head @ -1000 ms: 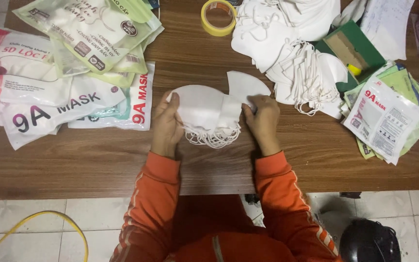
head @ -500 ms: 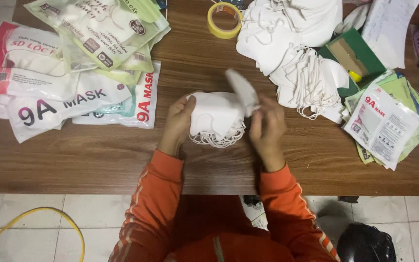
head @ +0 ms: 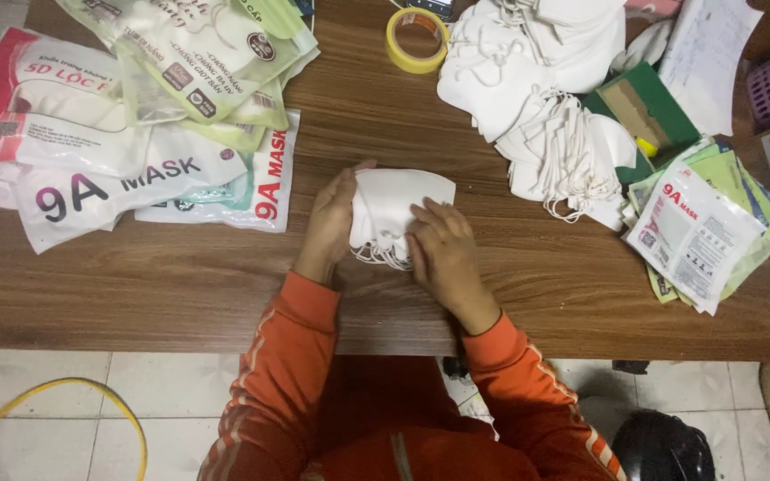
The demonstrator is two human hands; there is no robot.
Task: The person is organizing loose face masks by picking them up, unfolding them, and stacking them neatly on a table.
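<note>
**Both hands press a small stack of white masks together on the counter**

The fingers [head: 342, 191] of the left hand [head: 331, 223] are stretched and closed against the left edge of a small stack of folded white fabric face masks [head: 398, 209], the palm standing upright like a wall. The fingers [head: 430, 223] of the right hand [head: 443, 254] lie bent over the lower right part of the same stack and press it down. So both hands grip the stack from two sides, which seems to keep the pieces aligned and the thin white ear loops [head: 383, 256] gathered at the near edge, where they hang out under the right hand.

The stack rests on the brown wooden counter [head: 180, 285], in the middle, just in front of the person in the orange sleeves [head: 291, 356].

Further out, on the right, a big loose heap of white masks with tangled loops [head: 536, 98] lies well within reach. Beside it is a fan of flat printed packets in white and green [head: 697, 232], near the right edge. On the left, a pile of larger filled plastic bags, white, pink and pale green [head: 135, 116], is spread out. A roll of yellow adhesive tape [head: 416, 40] lies at the far side, between the two piles.
</note>
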